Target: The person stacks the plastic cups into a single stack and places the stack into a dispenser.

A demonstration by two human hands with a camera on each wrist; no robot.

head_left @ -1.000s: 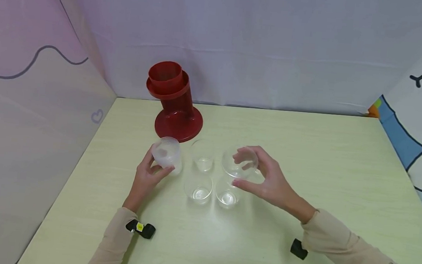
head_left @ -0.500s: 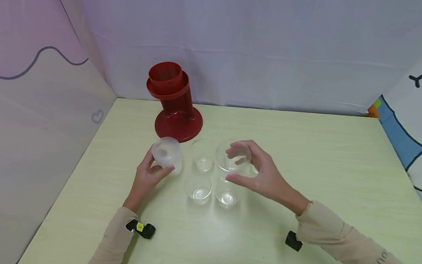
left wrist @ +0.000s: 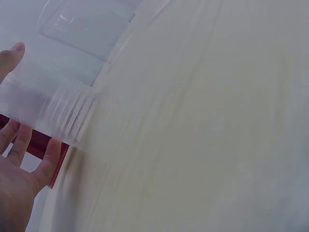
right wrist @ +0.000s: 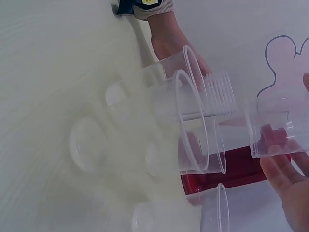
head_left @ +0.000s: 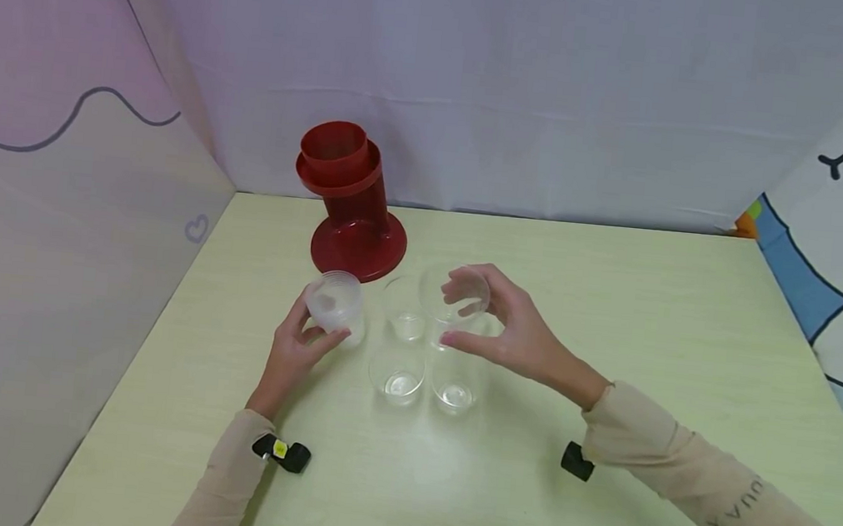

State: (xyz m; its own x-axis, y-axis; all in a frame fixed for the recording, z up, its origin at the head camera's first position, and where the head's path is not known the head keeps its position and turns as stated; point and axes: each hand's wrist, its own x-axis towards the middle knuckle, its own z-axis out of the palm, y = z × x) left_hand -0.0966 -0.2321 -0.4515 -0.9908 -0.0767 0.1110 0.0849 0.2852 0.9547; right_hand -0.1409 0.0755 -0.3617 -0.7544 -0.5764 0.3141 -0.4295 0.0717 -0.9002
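My left hand [head_left: 294, 360] grips a stack of nested clear plastic cups [head_left: 335, 301], thumb on the near side, at the left of the group. The stacked rims [left wrist: 72, 113] show as close ridges in the left wrist view. My right hand [head_left: 509, 329] holds a single clear plastic cup [right wrist: 275, 123] between thumb and fingers, raised above the standing cups. Below and around it several clear cups stand upright on the table, among them a front left cup [head_left: 396, 376], a front right cup [head_left: 454, 391] and a back left cup [head_left: 406, 320].
A red holder [head_left: 359, 245] with a round base and tube top stands behind the stack. The pale wooden table [head_left: 650, 316] meets a light fabric backdrop [head_left: 519, 96] at its far edge. Printed cloth hangs at both sides.
My right hand has moved left and slightly farther back with its cup. The left hand has kept its hold on the stack with almost no movement.
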